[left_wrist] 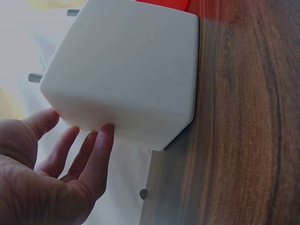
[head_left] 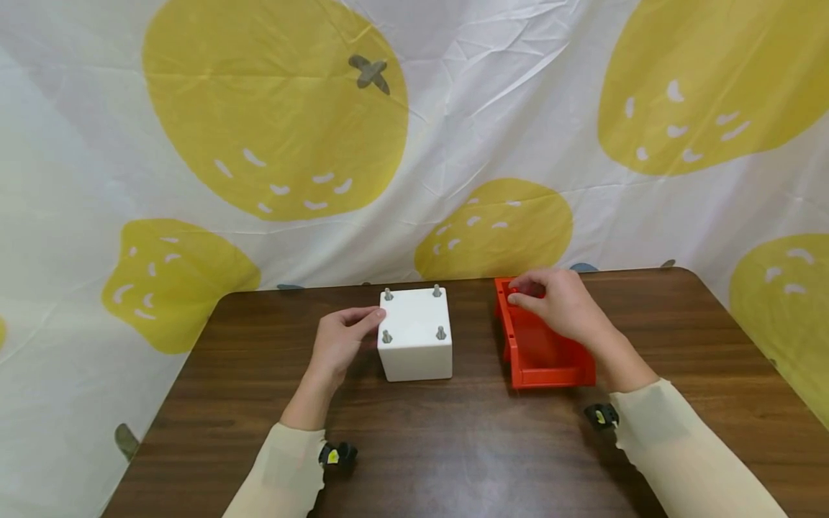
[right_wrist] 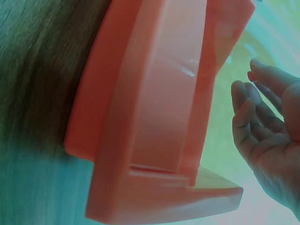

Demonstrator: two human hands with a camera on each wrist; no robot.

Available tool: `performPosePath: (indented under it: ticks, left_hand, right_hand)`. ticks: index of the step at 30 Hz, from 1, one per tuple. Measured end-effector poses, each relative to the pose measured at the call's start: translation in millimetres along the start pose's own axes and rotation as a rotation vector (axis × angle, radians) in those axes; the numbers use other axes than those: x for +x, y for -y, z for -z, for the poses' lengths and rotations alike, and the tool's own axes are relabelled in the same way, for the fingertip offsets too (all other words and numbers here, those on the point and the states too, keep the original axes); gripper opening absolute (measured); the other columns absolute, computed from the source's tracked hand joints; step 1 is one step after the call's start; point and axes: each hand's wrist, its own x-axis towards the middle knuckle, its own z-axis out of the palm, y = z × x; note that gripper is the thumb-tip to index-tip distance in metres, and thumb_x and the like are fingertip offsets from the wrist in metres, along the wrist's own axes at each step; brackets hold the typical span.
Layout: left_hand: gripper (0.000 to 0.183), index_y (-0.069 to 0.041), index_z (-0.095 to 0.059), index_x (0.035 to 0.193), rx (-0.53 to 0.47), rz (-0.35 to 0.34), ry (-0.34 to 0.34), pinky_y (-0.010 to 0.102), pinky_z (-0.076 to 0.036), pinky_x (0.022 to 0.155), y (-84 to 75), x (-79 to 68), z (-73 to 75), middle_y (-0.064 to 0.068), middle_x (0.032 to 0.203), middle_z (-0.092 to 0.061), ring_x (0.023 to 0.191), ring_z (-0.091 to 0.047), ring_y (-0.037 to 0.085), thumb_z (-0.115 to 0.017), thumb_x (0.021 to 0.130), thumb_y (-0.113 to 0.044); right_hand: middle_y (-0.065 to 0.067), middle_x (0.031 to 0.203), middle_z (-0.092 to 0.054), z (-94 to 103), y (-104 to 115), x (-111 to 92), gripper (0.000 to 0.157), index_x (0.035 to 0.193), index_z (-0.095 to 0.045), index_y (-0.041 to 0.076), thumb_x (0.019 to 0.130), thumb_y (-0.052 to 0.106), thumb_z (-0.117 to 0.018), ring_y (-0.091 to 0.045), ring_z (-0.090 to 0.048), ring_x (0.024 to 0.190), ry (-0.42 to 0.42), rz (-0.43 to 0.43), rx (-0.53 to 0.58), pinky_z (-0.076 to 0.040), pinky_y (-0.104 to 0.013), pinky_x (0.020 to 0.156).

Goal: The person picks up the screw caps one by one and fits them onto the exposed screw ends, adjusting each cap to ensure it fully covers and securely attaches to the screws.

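A white block (head_left: pixel 414 327) stands on the table with several upright metal bolts (head_left: pixel 441 333) near the corners of its top. My left hand (head_left: pixel 340 342) rests its fingertips against the block's left side, the thumb near the top edge; in the left wrist view the fingers (left_wrist: pixel 101 145) are spread and fairly straight. To the right stands a red open-front bin (head_left: pixel 550 375). Above its back part, my right hand (head_left: pixel 560 302) pinches a small red piece (right_wrist: pixel 251 76) between thumb and fingertip. Most of that piece is hidden by the fingers.
The dark wood table (head_left: pixel 479 446) ends just behind the block and bin. A white curtain (head_left: pixel 447 137) with large yellow fruit prints hangs right behind it. The bin's raised front lip (right_wrist: pixel 164 201) faces me.
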Motion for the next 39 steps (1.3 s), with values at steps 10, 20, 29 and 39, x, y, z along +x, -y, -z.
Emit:
performPosePath:
  ticks: [10, 20, 29, 39]
  left_hand:
    - [0.039, -0.002, -0.077, 0.123, 0.009, -0.005, -0.006, 0.051, -0.062, 0.094, 1.9, 0.4, 0.4, 0.016, 0.119, -0.074, 0.098, -0.074, 0.023, -0.082, 0.096, -0.030]
    - [0.038, -0.003, -0.078, 0.123, 0.005, 0.000, -0.005, 0.054, -0.060, 0.095, 2.4, -0.2, 0.4, 0.015, 0.119, -0.074, 0.099, -0.074, 0.026, -0.082, 0.097, -0.030]
    - [0.038, -0.004, -0.078, 0.123, 0.014, -0.001, -0.004, 0.054, -0.060, 0.096, 2.0, -0.9, 1.0, 0.014, 0.120, -0.074, 0.100, -0.074, 0.026, -0.081, 0.097, -0.032]
    - [0.038, -0.004, -0.078, 0.123, 0.012, -0.002, -0.003, 0.053, -0.061, 0.095, 2.6, 0.1, -0.6, 0.014, 0.119, -0.074, 0.097, -0.074, 0.025, -0.082, 0.097, -0.031]
  right_hand:
    - [-0.003, 0.095, -0.073, -2.0, 12, 3, 0.021, 0.113, -0.077, 0.004, 0.095, 0.016, -0.083, -0.021, -0.066, 0.088, -0.065, -0.013, 0.062, -0.058, -0.033, 0.075]
    - [-0.002, 0.092, -0.072, -7.3, 21, 6, 0.019, 0.107, -0.077, 0.009, 0.094, 0.020, -0.085, -0.020, -0.065, 0.085, -0.085, -0.014, 0.128, -0.056, -0.028, 0.071]
    - [0.001, 0.093, -0.073, -15.4, 37, 2, 0.020, 0.110, -0.079, 0.012, 0.093, 0.020, -0.086, -0.019, -0.065, 0.085, -0.040, 0.012, 0.226, -0.057, -0.029, 0.067]
    - [0.000, 0.093, -0.073, -18.4, 58, -6, 0.021, 0.109, -0.078, 0.013, 0.092, 0.020, -0.087, -0.020, -0.066, 0.087, -0.024, 0.026, 0.358, -0.056, -0.028, 0.069]
